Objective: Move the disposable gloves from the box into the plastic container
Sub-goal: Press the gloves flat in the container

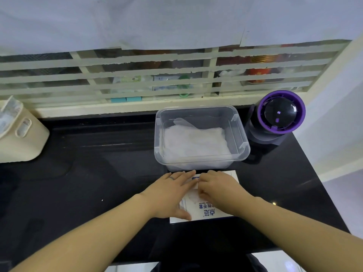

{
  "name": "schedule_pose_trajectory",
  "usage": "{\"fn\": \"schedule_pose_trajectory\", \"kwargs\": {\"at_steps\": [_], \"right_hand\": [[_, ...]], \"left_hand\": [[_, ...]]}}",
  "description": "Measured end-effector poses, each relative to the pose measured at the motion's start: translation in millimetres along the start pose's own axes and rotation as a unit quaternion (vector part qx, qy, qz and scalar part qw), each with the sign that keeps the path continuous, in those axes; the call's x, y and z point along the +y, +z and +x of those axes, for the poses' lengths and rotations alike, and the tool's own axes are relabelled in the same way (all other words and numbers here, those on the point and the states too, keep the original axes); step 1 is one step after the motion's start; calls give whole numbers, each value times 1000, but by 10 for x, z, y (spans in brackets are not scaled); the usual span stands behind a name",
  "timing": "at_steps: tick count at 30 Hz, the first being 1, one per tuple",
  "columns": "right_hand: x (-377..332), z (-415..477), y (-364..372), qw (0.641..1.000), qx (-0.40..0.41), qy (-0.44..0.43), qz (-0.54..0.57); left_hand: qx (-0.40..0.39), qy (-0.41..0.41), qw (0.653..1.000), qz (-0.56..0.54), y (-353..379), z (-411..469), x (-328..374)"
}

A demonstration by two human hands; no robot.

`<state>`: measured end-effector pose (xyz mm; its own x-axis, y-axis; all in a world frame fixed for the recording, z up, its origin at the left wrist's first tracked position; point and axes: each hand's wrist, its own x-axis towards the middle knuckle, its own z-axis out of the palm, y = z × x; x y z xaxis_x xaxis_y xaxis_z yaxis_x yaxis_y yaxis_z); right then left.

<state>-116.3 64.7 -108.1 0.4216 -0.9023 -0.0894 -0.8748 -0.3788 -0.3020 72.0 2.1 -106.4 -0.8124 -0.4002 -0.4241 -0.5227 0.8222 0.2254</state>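
A white glove box with blue print lies flat on the black counter near its front edge. My left hand rests flat on the box's left side, fingers straight. Over the box's opening my right hand has its fingers curled down, pinching at thin clear gloves that show there. Just behind the box stands a clear plastic container, open on top, with a pile of translucent white gloves inside.
A purple-and-black round appliance stands right of the container. A cream plastic bin sits at the far left. A barred window runs along the back. The black counter drops off at the front and right.
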Motion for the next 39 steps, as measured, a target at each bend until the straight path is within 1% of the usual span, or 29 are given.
{"fn": "schedule_pose_trajectory", "kwargs": {"at_steps": [2,4,7,9,11,12,14,16,19,21,23,25,26,27,29,30,31,33,35,37,39], "right_hand": [[40,-27,-76,1000,15,2,-19],[103,-80,-132,998,47,29,-14],[225,-163,-143,983,59,162,58],[245,-218,-84,970,75,209,101],[168,-245,-56,967,84,203,128],[123,-242,-37,971,84,180,133],[40,-203,-34,982,71,138,107],[-22,-150,-98,986,62,122,99],[-64,-105,-269,980,69,113,152],[-75,-127,-457,965,105,129,204],[-70,-149,-704,930,179,172,269],[-54,-144,-947,888,251,200,328],[-35,-134,-1055,873,271,207,347],[-16,-119,-1135,863,273,216,366],[20,-90,-1241,830,251,245,433],[37,-81,-1257,799,234,262,489],[57,-77,-1276,757,218,273,552],[89,-76,-1308,679,190,278,653],[96,-63,-1339,608,164,271,728],[79,-35,-1355,545,146,262,783],[55,2,-1373,506,135,253,813]], "left_hand": [[-2,-2,1000,0,-8,-2,5],[-2,-4,1000,3,-6,-4,9],[-1,-7,1000,-4,-2,-7,11],[-4,-6,1000,-1,-2,-5,13],[-3,-9,1000,1,-4,0,14],[-3,-10,1000,2,-9,0,15],[-8,-10,1000,3,-17,-5,22],[-15,-11,1000,1,-31,-5,31],[-16,-14,1000,-3,-54,-4,36],[-12,-18,1000,0,-71,-13,53],[-4,-19,1000,3,-97,-20,74],[-17,-17,1000,3,-119,-35,73],[-30,-20,999,0,-146,-46,78],[-42,-22,999,-6,-192,-66,93],[-51,-31,996,-61,-333,-108,136],[-56,-44,991,-113,-413,-134,162],[-56,-57,981,-174,-516,-159,186],[-48,-69,952,-295,-711,-208,207],[-12,-72,919,-386,-889,-237,218],[54,-87,899,-426,-1025,-201,237],[141,-114,875,-448,-1145,-121,294]]}}
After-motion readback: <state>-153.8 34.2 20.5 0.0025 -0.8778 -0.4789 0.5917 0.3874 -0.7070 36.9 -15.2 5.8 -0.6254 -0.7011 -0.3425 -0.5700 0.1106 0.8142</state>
